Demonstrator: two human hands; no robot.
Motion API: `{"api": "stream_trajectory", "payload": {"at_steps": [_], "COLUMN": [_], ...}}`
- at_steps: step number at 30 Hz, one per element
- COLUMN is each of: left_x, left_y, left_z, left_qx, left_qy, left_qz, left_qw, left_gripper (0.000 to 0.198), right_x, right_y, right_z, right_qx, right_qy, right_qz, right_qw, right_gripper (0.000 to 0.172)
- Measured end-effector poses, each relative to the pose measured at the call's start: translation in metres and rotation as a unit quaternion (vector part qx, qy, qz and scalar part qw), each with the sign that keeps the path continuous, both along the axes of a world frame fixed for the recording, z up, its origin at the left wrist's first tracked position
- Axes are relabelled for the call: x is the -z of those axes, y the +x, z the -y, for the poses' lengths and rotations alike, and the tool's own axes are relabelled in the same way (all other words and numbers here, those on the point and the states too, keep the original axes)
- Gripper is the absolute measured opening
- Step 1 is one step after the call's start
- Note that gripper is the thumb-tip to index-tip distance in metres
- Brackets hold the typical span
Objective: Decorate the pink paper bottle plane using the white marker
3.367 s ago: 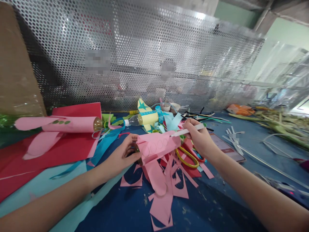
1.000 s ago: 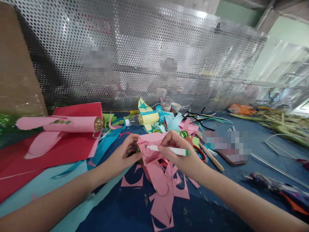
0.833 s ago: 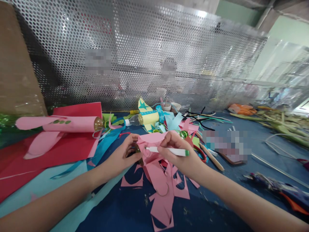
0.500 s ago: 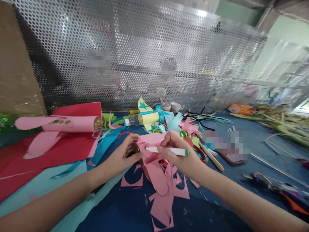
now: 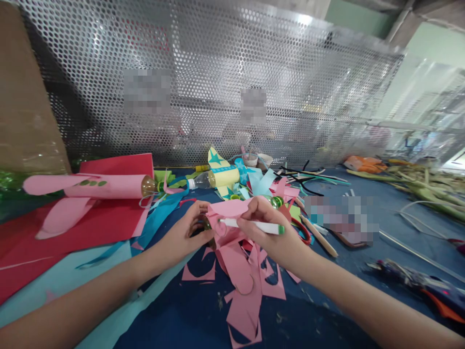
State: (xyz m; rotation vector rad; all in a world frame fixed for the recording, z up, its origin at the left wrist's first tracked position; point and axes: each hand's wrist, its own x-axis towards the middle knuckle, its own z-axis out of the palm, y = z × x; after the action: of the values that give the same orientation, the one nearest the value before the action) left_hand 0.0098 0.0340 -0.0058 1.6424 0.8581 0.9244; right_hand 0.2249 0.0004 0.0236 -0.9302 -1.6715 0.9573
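My left hand [image 5: 196, 227] is closed around a brownish-green plastic bottle [image 5: 209, 238] wrapped in pink paper [image 5: 229, 208]. Between the fingers of my right hand [image 5: 263, 224] is a white marker pen [image 5: 269, 227] with a green end. Its tip rests at or just over the pink paper, beside a small curved line drawn there. Part of the bottle is hidden by my fingers and the paper. Cut pink paper scraps [image 5: 244, 312] with rounded cut-outs lie just below my hands on the dark blue table [image 5: 174, 310].
At left, a pink paper-covered bottle plane [image 5: 109, 186] lies on red sheets [image 5: 109, 223]. Behind my hands is a yellow bottle plane [image 5: 224, 177] with blue stars. Red-handled scissors [image 5: 303, 232], a wooden stick [image 5: 319, 236] and a glue gun [image 5: 421, 283] lie to the right.
The curved line by the marker tip looks slightly longer and rounder. Both hands have stayed almost where they were.
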Motion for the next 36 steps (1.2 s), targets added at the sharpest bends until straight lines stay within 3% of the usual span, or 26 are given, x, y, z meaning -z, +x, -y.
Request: {"api": "stream_trajectory", "payload": {"at_steps": [17, 36], "left_x": [-0.0044, 0.0019], "left_y": [0.0014, 0.0000], "left_z": [0.0016, -0.0020], "left_qx": [0.019, 0.018], "left_qy": [-0.009, 0.017], "left_qz": [0.000, -0.003], "left_qw": [1.000, 1.000], "left_gripper": [0.039, 0.035], "right_x": [-0.0021, 0.0013], "right_y": [-0.0018, 0.0003], "right_z": [0.0012, -0.0016], "right_qx": [-0.006, -0.004], "right_qy": [-0.006, -0.011], "right_qz": [-0.008, -0.018], "right_qw": [1.000, 1.000], "right_gripper": [0.019, 0.019]}}
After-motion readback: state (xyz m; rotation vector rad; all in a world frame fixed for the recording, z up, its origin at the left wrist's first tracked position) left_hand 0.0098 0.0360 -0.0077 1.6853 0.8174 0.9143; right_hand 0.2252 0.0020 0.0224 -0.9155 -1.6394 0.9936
